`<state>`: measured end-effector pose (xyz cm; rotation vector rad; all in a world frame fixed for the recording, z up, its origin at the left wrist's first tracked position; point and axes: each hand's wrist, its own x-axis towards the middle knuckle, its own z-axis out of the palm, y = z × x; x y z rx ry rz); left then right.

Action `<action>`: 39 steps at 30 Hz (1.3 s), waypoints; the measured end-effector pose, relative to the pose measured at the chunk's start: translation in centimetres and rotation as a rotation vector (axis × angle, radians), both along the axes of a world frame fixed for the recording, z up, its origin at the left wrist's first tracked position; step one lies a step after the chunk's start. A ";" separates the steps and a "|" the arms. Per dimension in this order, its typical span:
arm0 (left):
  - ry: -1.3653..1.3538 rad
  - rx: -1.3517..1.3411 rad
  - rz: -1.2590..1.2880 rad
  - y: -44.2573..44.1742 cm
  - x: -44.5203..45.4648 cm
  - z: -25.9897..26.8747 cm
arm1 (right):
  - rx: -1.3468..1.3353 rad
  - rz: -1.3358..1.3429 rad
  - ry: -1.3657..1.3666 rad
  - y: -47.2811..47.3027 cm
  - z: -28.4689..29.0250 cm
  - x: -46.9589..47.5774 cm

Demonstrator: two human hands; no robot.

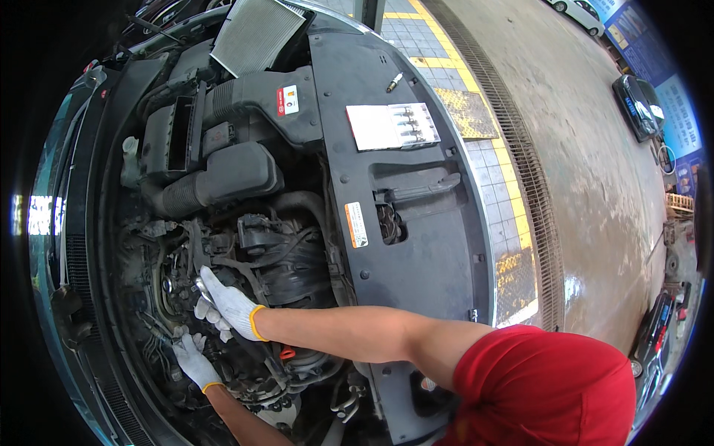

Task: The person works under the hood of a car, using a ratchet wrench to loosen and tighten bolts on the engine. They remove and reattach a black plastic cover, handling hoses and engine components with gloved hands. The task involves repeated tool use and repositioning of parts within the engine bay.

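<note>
My right hand (226,304), in a white knit work glove with a yellow cuff, is closed around a shiny metal tool (204,290) over the engine. Most of the tool is hidden by the fingers, so its kind is unclear. Just left of it, a round metal-rimmed opening (167,285) shows in the top of the engine. My left hand (194,357), gloved the same way, is lower down among hoses and wiring (153,330) at the rear of the engine. Its fingers are bent, and whether they grip anything cannot be made out.
A spark plug (395,82) lies on the black radiator cover (401,279), near an open box (374,128) holding several spark plugs. A pleated air filter (254,36) leans beyond the opened air filter housing (181,134). An orange dipstick handle (287,352) is beneath my right forearm.
</note>
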<state>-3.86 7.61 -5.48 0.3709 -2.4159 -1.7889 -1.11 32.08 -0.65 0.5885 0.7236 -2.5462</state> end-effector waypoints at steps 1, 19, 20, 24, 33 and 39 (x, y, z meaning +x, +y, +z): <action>-0.008 0.041 0.017 0.0 -0.1 0.0 | -0.003 0.004 0.001 0.0 0.0 0.0; -0.121 -0.258 0.183 -0.2 -0.2 0.2 | 0.018 -0.002 0.013 -0.6 -0.5 -0.1; -0.128 -0.270 0.171 -0.1 -0.1 0.3 | 0.017 -0.009 0.023 -0.5 -0.4 0.0; -0.045 -0.189 0.098 0.0 0.0 -0.1 | 0.001 0.027 -0.009 0.1 0.2 0.2; 0.064 -0.072 0.042 -0.4 -0.3 -0.7 | 0.004 0.030 -0.021 0.7 1.0 0.4; 0.121 -0.594 0.047 0.6 0.4 0.5 | -0.068 0.082 -0.035 0.9 1.0 0.2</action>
